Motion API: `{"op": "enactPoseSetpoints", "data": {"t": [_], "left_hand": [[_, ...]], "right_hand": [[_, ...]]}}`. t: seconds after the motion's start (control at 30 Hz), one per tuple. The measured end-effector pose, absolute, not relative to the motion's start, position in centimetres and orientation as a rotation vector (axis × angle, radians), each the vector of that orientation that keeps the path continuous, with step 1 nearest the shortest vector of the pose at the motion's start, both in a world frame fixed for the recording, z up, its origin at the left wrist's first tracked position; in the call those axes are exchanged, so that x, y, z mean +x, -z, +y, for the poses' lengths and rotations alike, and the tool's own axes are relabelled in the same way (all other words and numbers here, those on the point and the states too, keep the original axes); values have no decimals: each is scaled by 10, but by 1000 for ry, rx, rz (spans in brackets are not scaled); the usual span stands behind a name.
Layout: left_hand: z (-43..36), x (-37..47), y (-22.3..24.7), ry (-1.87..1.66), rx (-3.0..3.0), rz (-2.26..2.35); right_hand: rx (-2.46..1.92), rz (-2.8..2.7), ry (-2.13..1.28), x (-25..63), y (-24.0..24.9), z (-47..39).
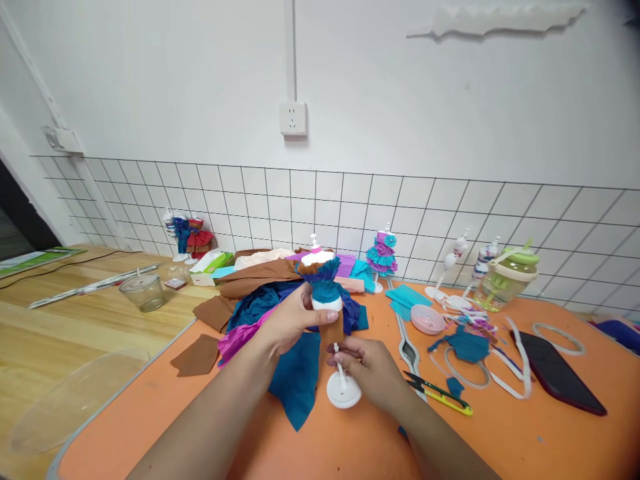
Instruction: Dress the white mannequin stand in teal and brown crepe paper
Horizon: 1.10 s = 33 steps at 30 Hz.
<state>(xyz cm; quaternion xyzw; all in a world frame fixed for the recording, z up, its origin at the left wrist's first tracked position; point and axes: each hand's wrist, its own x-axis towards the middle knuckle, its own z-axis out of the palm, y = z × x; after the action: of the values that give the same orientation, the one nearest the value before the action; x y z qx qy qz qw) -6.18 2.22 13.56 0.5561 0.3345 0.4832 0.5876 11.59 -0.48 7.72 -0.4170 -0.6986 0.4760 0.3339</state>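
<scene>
Over the orange table I hold a miniature dress form (327, 304) on a stand, tilted away from me. Blue-teal and brown crepe paper covers its upper part, with a white band below. My left hand (295, 317) is closed around its body, thumb across the front. Brown crepe paper (332, 331) hangs under that thumb, around the lower body. The fingers of my right hand (370, 367) pinch at the white stem, by the lower edge of the brown paper; their tips are partly hidden. The round white base (344, 392) faces toward me.
Crumpled crepe paper (260, 303) lies behind my hands. Yellow-handled thread snips (440, 393), a pink bowl (427, 320), ribbon rolls and a phone (563, 373) are at the right. Behind stand a purple-and-teal dressed form (383, 253) and a green-lidded bottle (507, 277). A glass cup (143, 292) is left.
</scene>
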Motion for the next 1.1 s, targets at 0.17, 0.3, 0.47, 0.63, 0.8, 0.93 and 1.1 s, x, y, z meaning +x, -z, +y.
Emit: {"op": "enactPoseSetpoints", "data": {"t": [0.17,0.3,0.47,0.63,0.8,0.93,1.1], "left_hand": [[23,-67,-139,-1155,1312,822],[23,-67,-138,-1106,1402,839],[16,-67,-138,-979,1627,801],[1,-66,-144,-751,1896,1002],[-13,-44,-139,-292,2194,1016],[-22,-21,-100,-33,2333,881],[-32,-21,-33,50,2411,926]], "right_hand": [[-1102,-1846,-1240,116,-76,-4],[-1113,-1903,-1125,117,-74,-2],[-1269,-1933,-857,130,-66,12],[-1332,-1611,-1011,184,-40,37],[-1448,-1448,-916,252,-14,58],[-1461,-1453,-879,271,-6,75],[-1455,-1549,-844,257,4,99]]}}
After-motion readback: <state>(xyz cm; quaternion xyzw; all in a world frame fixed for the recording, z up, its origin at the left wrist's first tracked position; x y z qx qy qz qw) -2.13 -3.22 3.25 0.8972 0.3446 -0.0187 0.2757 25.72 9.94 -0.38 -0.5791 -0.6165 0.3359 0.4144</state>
